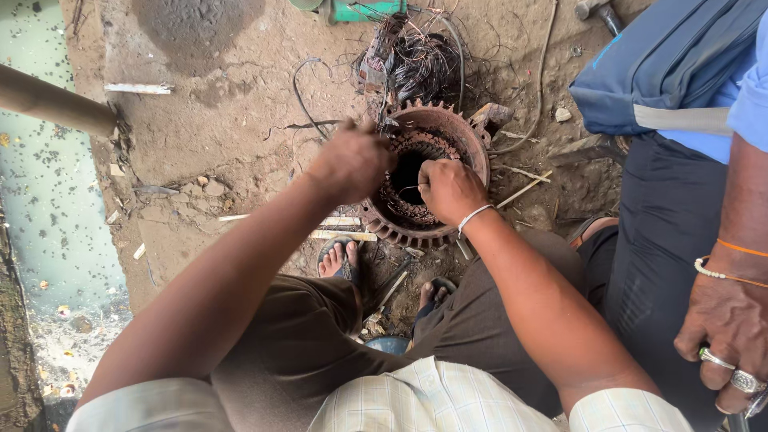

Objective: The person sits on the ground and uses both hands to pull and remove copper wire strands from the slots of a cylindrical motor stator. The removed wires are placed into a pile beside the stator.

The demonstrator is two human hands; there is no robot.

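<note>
A round, rusty motor stator [472, 140] with a finned outer rim stands on dirt ground in front of my feet. Its bore is dark and lined with copper windings. My left hand [350, 162] is closed on the stator's left rim, where tangled wire comes out. My right hand [450, 189] is closed at the inner edge of the bore, gripping the windings; a white band circles that wrist. A bundle of pulled-out copper wire [416, 60] lies just beyond the stator.
Another person stands at the right, hand [732, 328] with rings hanging down, blue bag [664, 60] at the hip. Thin sticks [344, 234] lie near my sandalled feet [338, 260]. A green object [360, 10] sits at the top. Dirty water [48, 200] borders the left.
</note>
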